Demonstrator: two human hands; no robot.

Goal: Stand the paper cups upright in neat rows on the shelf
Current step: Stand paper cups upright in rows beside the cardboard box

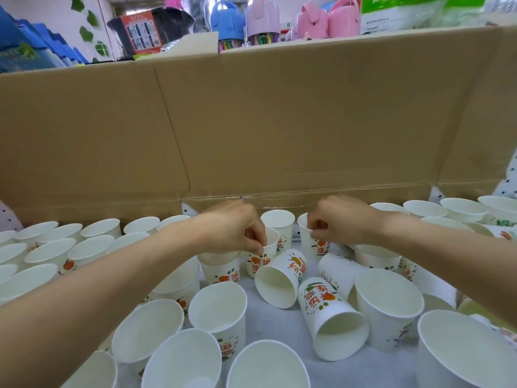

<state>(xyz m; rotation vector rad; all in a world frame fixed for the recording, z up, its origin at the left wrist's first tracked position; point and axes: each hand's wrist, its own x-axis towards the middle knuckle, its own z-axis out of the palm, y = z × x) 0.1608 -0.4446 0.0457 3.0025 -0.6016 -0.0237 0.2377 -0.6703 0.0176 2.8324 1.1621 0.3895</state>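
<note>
Paper cups [218, 306]: dozens, at least three on sides. Left hand [232, 228], right hand [341, 219]: two. Cardboard wall [279, 121]: one.

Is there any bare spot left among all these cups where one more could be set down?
Two patches of bare shelf: one between the upright cup and the tipped cup, one nearer and to the right, past that tipped cup. The left rows and the far right are closely packed.
</note>
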